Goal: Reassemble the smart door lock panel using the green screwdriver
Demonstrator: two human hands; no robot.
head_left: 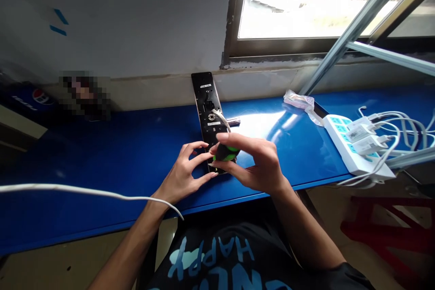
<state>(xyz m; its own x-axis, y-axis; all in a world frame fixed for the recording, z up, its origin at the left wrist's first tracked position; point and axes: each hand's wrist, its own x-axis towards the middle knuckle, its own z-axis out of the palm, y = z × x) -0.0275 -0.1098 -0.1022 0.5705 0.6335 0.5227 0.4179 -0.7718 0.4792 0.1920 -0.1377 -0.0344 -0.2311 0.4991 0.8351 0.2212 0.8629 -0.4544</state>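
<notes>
Blue gloss covers the table in front of you, which runs along a wall below a window. Far left, at about 10 o'clock from your hands, a Pepsi logo shows on a dark blue surface, next to a blurred patch you can't make out. A white cable crosses the table and curves down past your left forearm.

Your left hand is open, its fingers spread, with the fingertips at the lower end of a black smart-lock panel. The panel lies flat at 12 o'clock, gold-edged, its long axis pointing toward the wall, and a white wire sits across it. That spread hand looks placed to stop the panel from shifting.

Your right hand reaches in from 5 o'clock, wrist raised, its fingers closed around the black-and-green handle of a screwdriver. This grip holds the tool over the panel's lower end; the tip is hidden, so you can't tell whether it touches. A short metal bolt lies just beside the panel at 1 o'clock.

Farther right, a plastic packet sits at 2 o'clock. At 3 o'clock, a white power strip carries plugged-in chargers, set well apart from your hands. A red stool stands on the floor at 4 o'clock.
</notes>
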